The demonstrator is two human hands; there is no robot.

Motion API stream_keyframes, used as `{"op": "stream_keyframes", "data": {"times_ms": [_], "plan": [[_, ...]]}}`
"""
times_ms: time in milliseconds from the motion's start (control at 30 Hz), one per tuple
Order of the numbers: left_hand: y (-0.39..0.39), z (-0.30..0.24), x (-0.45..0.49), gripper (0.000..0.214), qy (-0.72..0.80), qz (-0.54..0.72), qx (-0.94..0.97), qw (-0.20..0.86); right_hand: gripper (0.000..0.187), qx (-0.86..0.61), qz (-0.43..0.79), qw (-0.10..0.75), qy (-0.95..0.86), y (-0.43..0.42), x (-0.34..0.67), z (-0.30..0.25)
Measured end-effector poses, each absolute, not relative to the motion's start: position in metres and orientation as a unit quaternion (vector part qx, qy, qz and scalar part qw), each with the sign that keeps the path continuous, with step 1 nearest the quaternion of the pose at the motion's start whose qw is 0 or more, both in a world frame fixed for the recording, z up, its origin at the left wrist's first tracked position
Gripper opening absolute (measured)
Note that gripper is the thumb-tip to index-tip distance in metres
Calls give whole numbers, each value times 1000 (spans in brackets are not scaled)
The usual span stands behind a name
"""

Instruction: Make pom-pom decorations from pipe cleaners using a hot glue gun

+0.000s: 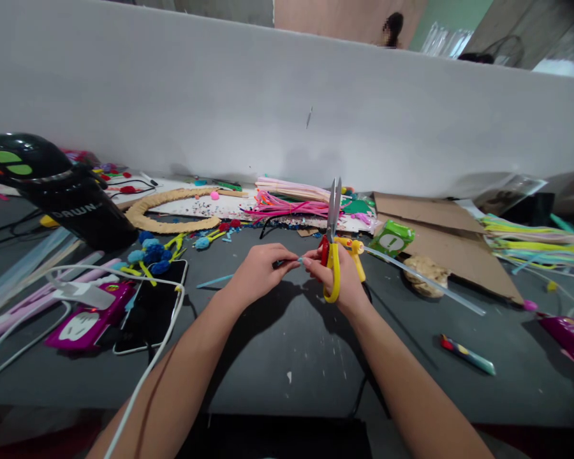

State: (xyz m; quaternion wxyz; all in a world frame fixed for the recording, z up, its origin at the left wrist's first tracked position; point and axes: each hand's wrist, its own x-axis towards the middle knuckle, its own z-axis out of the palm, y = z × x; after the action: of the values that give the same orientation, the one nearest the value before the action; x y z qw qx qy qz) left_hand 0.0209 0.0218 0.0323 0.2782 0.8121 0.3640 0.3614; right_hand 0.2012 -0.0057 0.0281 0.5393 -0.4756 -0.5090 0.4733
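My left hand [263, 271] is closed in a pinch, its fingertips meeting those of my right hand over a small light-blue piece [300, 261], which looks like pipe cleaner. My right hand [342, 274] pinches the same piece with thumb and finger. It also carries scissors [333, 210] with yellow and red handles, blades pointing up. A light-blue pipe cleaner [214, 281] shows left of my left hand; whether it joins the pinched piece is hidden. Just behind my right hand lies a yellow glue gun [356, 248] with a clear glue stick [430, 280] extending rightward.
A black bottle [71, 197] stands left, near blue pompoms [155, 252], a phone [148, 312] and a purple power strip [93, 319]. Pink pipe cleaners [291, 205] and a beige ring [143, 213] lie behind. Cardboard [459, 248], a green box [393, 238] and a utility knife [467, 354] are right.
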Motion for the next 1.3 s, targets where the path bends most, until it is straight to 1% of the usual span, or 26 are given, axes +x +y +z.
{"op": "stream_keyframes", "data": {"times_ms": [100,267,367,500,767,967,1133,1300], "plan": [[22,31,22,23,386,366,785,319,47,-465,473,550,-508,-5,201,25],[22,28,24,34,406,346,712,457,42,-449,463,567,-512,-8,198,32],[21,30,25,36,401,347,684,501,41,-447,459,565,-520,-10,196,37],[19,34,27,36,402,347,673,516,39,-453,436,569,-530,-10,195,39],[19,33,29,33,406,352,658,528,30,-469,413,539,-565,-10,197,45],[19,33,29,34,408,351,655,530,31,-457,425,550,-555,-8,200,37],[19,33,29,35,416,347,645,540,35,-449,437,550,-552,-7,202,31],[19,34,29,35,418,342,634,553,34,-428,454,555,-550,-6,204,28]]}}
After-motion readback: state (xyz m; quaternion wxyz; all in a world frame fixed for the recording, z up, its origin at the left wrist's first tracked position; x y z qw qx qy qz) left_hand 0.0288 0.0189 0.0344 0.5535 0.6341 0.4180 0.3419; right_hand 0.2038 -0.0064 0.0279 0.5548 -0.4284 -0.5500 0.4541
